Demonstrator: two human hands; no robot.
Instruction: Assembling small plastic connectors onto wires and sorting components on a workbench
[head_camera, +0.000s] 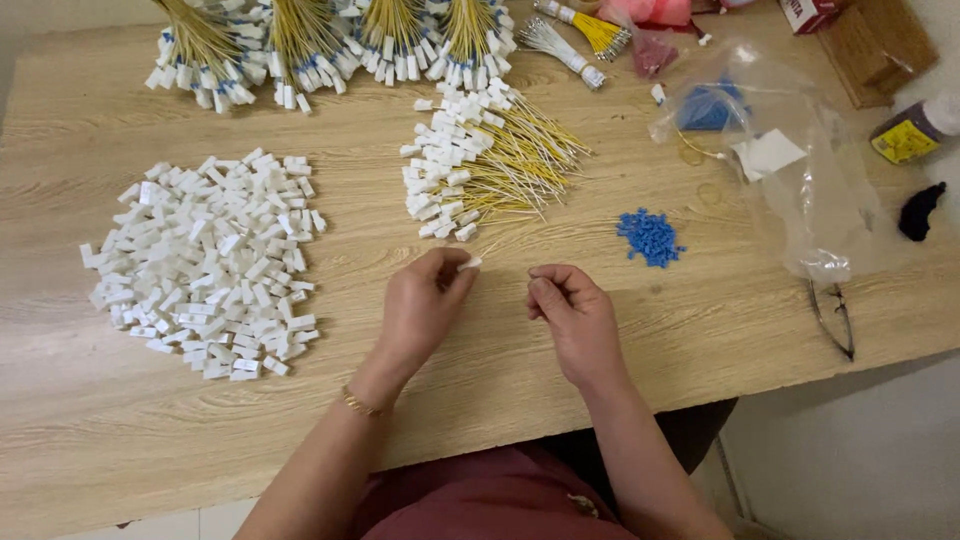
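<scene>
Left hand (425, 300) pinches a white connector (469, 263) for fitting; right hand (572, 310), fingers curled, contents unclear; loose housings (205, 265), wired pile (480, 165), blue pieces (650, 237) within reach.

We see our hands (500, 310) at the table's (120, 440) near edge; a heap of connector housings (205, 265) lies left, wired connectors (480, 165) lie behind, small beads (650, 237) to the right, and a plastic bag (800, 180) further right, bundles (320, 40) along the far edge

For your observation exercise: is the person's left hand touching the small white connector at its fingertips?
Touching. The head view shows the left hand pinching the white connector between thumb and fingertips, with no gap visible.
</scene>
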